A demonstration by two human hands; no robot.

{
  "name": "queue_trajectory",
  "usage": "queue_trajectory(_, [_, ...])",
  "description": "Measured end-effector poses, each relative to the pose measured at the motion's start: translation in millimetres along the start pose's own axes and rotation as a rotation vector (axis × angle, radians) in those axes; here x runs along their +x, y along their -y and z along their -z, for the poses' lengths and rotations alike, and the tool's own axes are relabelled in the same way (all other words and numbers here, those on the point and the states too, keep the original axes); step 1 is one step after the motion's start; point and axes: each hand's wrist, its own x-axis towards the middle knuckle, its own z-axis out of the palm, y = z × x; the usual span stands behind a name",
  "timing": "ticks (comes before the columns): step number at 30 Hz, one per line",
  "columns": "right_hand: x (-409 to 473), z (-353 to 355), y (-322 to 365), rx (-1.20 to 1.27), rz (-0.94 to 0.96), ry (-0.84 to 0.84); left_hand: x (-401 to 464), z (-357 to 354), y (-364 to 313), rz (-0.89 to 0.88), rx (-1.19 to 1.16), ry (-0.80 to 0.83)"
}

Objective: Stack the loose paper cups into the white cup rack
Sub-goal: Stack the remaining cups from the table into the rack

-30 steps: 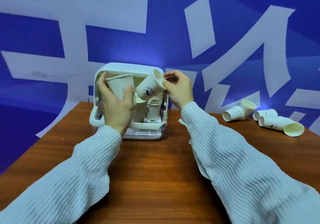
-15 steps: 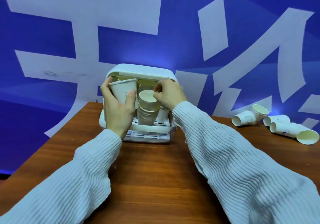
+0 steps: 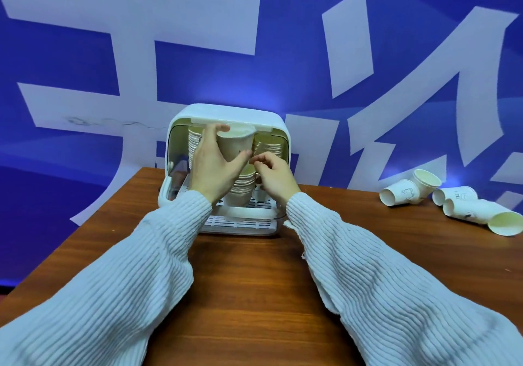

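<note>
Your left hand (image 3: 210, 167) grips a paper cup (image 3: 234, 146) upright, mouth up, before the cup rack (image 3: 181, 128); right hand (image 3: 276, 177) curled, grasp unclear; print unreadable

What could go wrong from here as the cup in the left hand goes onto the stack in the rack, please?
1. The left hand holds the cup above the middle stack; coming down off-centre, it could jam or tip that stack.
2. The right hand sits close beside the stack, so the descending cup may bump its fingers.
3. The loose cups lie on their sides near the table's right edge and could roll off.
</note>
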Motion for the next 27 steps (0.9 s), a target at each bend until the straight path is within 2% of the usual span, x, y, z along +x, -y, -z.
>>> queue_trajectory(6, [-8, 1, -8, 0.035, 0.028, 0.013, -8, -7, 6, -0.058, 0.141, 0.146])
queue_trajectory(11, [-12, 0, -11, 0.086, 0.033, -0.06, -22, -11, 28, 0.004, 0.42, 0.211])
queue_trajectory(17, [-14, 2, -12, 0.146, 0.072, -0.069, -16, -6, 22, -0.018, 0.639, 0.324])
queue_trajectory(19, [-15, 6, -14, 0.163, 0.088, -0.097, -20, -4, 14, -0.079, 0.613, 0.244])
queue_trajectory(22, [-22, 21, -21, 0.172, 0.109, -0.158, -38, -17, -5, -0.319, 0.456, 0.097])
queue_trajectory(24, [-30, 37, -29, 0.168, 0.095, -0.186, -51, -39, -19, -0.419, 0.342, 0.108])
queue_trajectory(27, [-45, 71, -46, 0.143, 0.05, -0.23, -66, -82, -36, -0.425, 0.209, 0.194])
